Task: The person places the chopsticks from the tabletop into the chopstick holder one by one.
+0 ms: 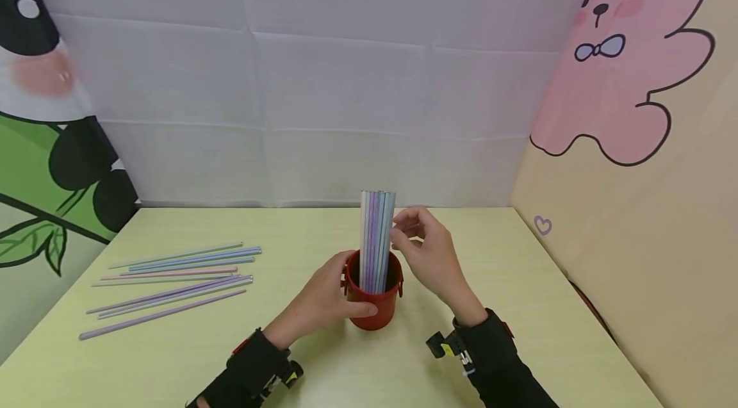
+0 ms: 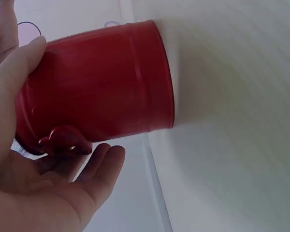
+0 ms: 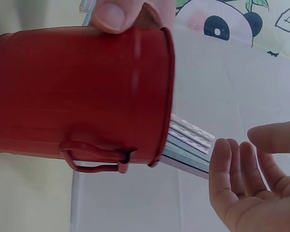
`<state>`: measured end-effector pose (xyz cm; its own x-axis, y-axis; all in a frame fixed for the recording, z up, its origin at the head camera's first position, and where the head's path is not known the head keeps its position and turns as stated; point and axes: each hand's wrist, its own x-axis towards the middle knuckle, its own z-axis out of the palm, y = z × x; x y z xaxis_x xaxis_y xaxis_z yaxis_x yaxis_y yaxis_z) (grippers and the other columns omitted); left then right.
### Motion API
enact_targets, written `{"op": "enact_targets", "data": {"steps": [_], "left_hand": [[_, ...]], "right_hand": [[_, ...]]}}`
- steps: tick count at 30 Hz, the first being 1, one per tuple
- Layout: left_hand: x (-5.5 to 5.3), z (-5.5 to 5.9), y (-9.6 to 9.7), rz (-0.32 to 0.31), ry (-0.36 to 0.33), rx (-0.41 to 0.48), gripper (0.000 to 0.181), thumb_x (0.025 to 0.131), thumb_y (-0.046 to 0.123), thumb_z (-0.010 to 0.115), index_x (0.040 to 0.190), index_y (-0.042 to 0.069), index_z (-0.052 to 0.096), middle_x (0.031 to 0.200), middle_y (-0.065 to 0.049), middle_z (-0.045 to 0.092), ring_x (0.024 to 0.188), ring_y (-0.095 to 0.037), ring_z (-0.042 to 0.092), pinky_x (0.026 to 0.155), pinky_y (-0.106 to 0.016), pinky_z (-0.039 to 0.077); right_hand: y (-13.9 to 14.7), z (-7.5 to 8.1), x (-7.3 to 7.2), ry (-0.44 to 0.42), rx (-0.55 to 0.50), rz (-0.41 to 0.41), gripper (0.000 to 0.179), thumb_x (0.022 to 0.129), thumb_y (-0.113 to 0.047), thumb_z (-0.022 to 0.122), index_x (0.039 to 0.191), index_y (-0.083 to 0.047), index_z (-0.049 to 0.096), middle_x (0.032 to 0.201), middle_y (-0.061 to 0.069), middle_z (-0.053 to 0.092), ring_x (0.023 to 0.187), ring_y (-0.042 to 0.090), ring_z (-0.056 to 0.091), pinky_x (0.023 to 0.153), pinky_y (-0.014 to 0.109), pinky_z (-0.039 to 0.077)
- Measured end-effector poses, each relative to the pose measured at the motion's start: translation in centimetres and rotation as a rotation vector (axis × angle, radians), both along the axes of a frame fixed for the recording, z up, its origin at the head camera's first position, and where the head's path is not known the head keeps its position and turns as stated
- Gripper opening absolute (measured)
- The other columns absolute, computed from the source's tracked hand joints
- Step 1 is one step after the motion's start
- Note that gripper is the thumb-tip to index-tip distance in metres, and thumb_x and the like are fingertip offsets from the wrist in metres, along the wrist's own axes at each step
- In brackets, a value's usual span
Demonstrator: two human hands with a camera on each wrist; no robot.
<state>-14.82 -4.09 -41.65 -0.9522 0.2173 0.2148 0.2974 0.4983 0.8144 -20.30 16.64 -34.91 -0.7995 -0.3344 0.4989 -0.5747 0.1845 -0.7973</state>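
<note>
A small red bucket (image 1: 369, 315) with side handles stands upright on the table, holding a bundle of pastel straws (image 1: 377, 238). My left hand (image 1: 319, 296) grips the bucket from the left, thumb across its front; in the left wrist view the fingers reach round the bucket (image 2: 96, 82) by its handle. At the bundle's right side, near the upper part, is my right hand (image 1: 429, 254), fingers loosely bent. The right wrist view has this hand (image 3: 256, 179) with nothing between thumb and fingers, fingertips right beside the straw ends (image 3: 191, 140).
Several loose straws (image 1: 173, 286) in blue, green, pink and purple lie spread on the left of the pale table (image 1: 490, 369). A white cloth wall (image 1: 340, 88) stands behind the table, and a beige wall (image 1: 663, 254) runs along the right edge.
</note>
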Motion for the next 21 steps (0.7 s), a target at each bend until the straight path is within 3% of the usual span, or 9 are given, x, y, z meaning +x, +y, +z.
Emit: {"op": "enact_targets", "data": {"steps": [6,12,21], "left_hand": [[0.5,1.0,-2.1,0.038,0.021,-0.115,0.086,0.070,0.028,0.085,0.140,0.015,0.037,0.134,0.001,0.046,0.116,-0.020,0.048,0.095,-0.043,0.046],[1.5,2.3,-5.5,0.037,0.108,-0.295,0.077,0.074,0.020,0.081,0.138,0.012,0.040,0.134,-0.001,0.047,0.117,-0.021,0.049,0.094,-0.041,0.046],[2.9,2.6,-10.8,0.059,0.208,-0.508,0.066,0.073,0.020,0.080,0.130,0.015,0.048,0.123,0.002,0.054,0.107,-0.019,0.055,0.084,-0.039,0.049]], "right_hand": [[0.7,0.6,0.5,0.023,0.047,-0.006,0.018,0.092,-0.013,0.064,0.109,-0.012,0.057,0.095,-0.002,0.061,0.084,0.014,0.061,0.072,0.031,0.056],[1.6,0.8,0.7,0.059,0.106,0.013,0.018,0.091,-0.013,0.065,0.108,-0.015,0.057,0.096,-0.003,0.060,0.087,0.011,0.060,0.074,0.034,0.055],[3.0,0.4,1.1,0.170,0.213,0.084,0.024,0.089,-0.011,0.068,0.107,-0.020,0.056,0.098,-0.008,0.060,0.087,0.008,0.060,0.073,0.031,0.055]]}}
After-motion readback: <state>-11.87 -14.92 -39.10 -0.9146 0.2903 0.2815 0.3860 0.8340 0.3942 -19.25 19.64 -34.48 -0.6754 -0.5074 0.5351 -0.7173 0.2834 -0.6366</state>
